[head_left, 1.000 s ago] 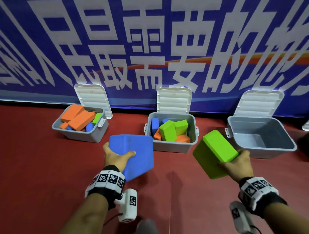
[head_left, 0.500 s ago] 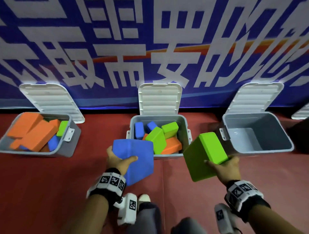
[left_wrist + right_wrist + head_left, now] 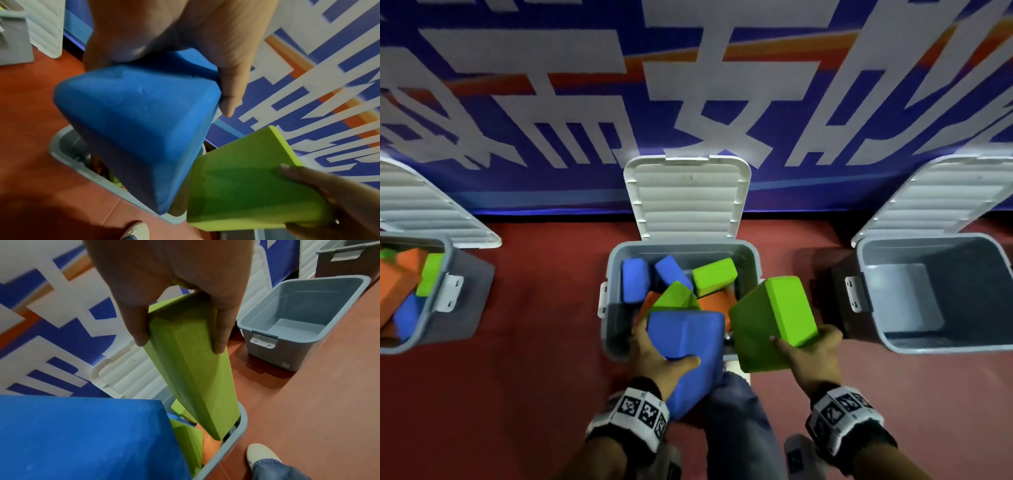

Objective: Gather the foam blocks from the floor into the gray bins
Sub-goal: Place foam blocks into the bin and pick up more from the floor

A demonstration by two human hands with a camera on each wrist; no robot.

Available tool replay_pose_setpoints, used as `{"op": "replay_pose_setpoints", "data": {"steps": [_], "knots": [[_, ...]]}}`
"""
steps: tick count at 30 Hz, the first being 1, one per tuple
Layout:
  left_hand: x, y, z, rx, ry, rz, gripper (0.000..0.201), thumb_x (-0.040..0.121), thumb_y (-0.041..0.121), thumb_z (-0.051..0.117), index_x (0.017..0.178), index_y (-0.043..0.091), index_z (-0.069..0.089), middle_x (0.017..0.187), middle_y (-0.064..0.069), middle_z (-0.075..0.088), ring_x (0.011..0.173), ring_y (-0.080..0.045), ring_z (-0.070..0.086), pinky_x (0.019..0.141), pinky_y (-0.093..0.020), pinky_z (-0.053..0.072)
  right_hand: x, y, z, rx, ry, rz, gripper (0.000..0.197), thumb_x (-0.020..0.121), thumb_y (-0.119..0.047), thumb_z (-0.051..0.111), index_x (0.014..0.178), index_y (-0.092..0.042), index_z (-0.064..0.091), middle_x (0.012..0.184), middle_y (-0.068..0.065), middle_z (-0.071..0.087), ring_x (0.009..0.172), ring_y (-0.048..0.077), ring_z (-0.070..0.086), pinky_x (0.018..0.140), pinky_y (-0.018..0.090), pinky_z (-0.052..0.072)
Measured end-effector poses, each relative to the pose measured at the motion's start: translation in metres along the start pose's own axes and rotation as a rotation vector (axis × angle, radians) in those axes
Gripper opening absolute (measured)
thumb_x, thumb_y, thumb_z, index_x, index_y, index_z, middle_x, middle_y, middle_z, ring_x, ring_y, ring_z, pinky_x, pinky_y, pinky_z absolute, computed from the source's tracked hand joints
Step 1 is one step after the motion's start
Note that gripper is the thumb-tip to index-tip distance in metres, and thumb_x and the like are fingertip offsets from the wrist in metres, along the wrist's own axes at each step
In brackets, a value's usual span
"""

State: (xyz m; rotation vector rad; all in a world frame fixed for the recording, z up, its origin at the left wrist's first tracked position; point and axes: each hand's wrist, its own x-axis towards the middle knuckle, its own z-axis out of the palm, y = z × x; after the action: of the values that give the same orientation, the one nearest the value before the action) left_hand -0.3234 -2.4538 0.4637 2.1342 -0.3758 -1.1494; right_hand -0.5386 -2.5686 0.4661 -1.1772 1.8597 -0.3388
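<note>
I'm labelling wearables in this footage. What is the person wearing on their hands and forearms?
Both hands, left hand and right hand, are bare, without gloves, and the forearms show no sleeves. Each wrist carries a black band faced with white squares printed with black fiducial markers, the left wristband and right wristband. A white marker-tagged camera unit hangs under the right wrist.

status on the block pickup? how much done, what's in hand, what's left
Done: left bin and middle bin already hold orange, blue and green blocks. In hand: left hand grips a blue block, right hand grips a green block, both over the middle bin. Left: dropping these two in; the right bin is empty. No loose blocks visible on the floor.
</note>
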Motion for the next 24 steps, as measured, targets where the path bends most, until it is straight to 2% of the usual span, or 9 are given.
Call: {"op": "replay_pose_setpoints", "data": {"steps": [1, 3, 4, 6, 10, 16, 21, 24], "knots": [[0.011, 0.000, 0.012, 0.010, -0.004, -0.012, 0.121, 0.037, 0.031, 0.090, 0.139, 0.020, 0.025, 0.135, -0.008, 0.044, 0.119, -0.025, 0.047, 0.101, -0.032, 0.040, 0.017, -0.001, 0.007, -0.009, -0.011, 0.000, 0.081, 0.066, -0.010, 0.085, 0.128, 0.002, 0.034, 0.109, 0.014, 0.053, 0.092, 0.022, 0.050, 0.078, 0.028, 0.037], [0.035, -0.004, 0.036, 0.037, 0.004, -0.043, 0.115, 0.048, 0.020, 0.092, 0.141, 0.017, 0.025, 0.136, -0.009, 0.042, 0.121, -0.024, 0.046, 0.097, -0.024, 0.036, 0.048, -0.002, 0.022, -0.060, -0.025, -0.009, 0.088, 0.064, -0.016, 0.086, 0.134, 0.000, 0.035, 0.122, 0.018, 0.053, 0.106, 0.028, 0.052, 0.089, 0.032, 0.041], [0.045, -0.006, 0.047, 0.061, 0.010, -0.059, 0.112, 0.050, 0.017, 0.091, 0.141, 0.015, 0.026, 0.135, -0.010, 0.043, 0.121, -0.024, 0.046, 0.096, -0.024, 0.036, 0.061, -0.002, 0.030, -0.111, -0.031, 0.003, 0.088, 0.065, -0.021, 0.087, 0.135, -0.002, 0.038, 0.128, 0.020, 0.048, 0.115, 0.031, 0.048, 0.094, 0.034, 0.038], [0.065, -0.012, 0.066, 0.093, 0.016, -0.087, 0.109, 0.051, 0.018, 0.091, 0.141, 0.013, 0.029, 0.132, -0.011, 0.046, 0.119, -0.026, 0.048, 0.097, -0.028, 0.038, 0.083, -0.001, 0.045, -0.178, -0.040, 0.025, 0.086, 0.065, -0.030, 0.086, 0.133, -0.004, 0.041, 0.133, 0.022, 0.042, 0.122, 0.033, 0.042, 0.099, 0.035, 0.035], [0.106, -0.030, 0.096, 0.100, 0.003, -0.135, 0.108, 0.049, 0.027, 0.091, 0.138, 0.016, 0.031, 0.130, -0.008, 0.049, 0.119, -0.027, 0.050, 0.100, -0.036, 0.041, 0.118, 0.007, 0.076, -0.236, -0.049, 0.071, 0.085, 0.066, -0.033, 0.085, 0.131, -0.002, 0.040, 0.131, 0.023, 0.040, 0.121, 0.034, 0.042, 0.098, 0.037, 0.036], [0.154, -0.050, 0.127, 0.182, -0.061, -0.176, 0.115, 0.051, 0.040, 0.086, 0.142, 0.026, 0.017, 0.132, -0.005, 0.047, 0.119, -0.030, 0.049, 0.099, -0.043, 0.042, 0.153, 0.025, 0.121, -0.289, 0.013, 0.081, 0.084, 0.065, -0.031, 0.086, 0.127, 0.004, 0.040, 0.128, 0.026, 0.043, 0.123, 0.035, 0.038, 0.099, 0.039, 0.032], [0.179, -0.062, 0.142, 0.269, -0.134, -0.132, 0.117, 0.057, 0.035, 0.085, 0.146, 0.022, 0.011, 0.138, -0.007, 0.034, 0.128, -0.027, 0.036, 0.105, -0.038, 0.034, 0.177, 0.028, 0.157, -0.298, 0.025, 0.105, 0.083, 0.066, -0.030, 0.085, 0.124, 0.006, 0.038, 0.130, 0.026, 0.042, 0.123, 0.036, 0.038, 0.098, 0.037, 0.030], [0.185, -0.066, 0.152, 0.392, -0.167, -0.136, 0.114, 0.063, 0.036, 0.082, 0.147, 0.024, 0.007, 0.139, -0.006, 0.028, 0.128, -0.027, 0.035, 0.104, -0.036, 0.033, 0.197, 0.029, 0.175, -0.320, 0.006, 0.125, 0.083, 0.067, -0.033, 0.084, 0.124, 0.005, 0.037, 0.131, 0.025, 0.039, 0.122, 0.038, 0.040, 0.099, 0.039, 0.032]]}}
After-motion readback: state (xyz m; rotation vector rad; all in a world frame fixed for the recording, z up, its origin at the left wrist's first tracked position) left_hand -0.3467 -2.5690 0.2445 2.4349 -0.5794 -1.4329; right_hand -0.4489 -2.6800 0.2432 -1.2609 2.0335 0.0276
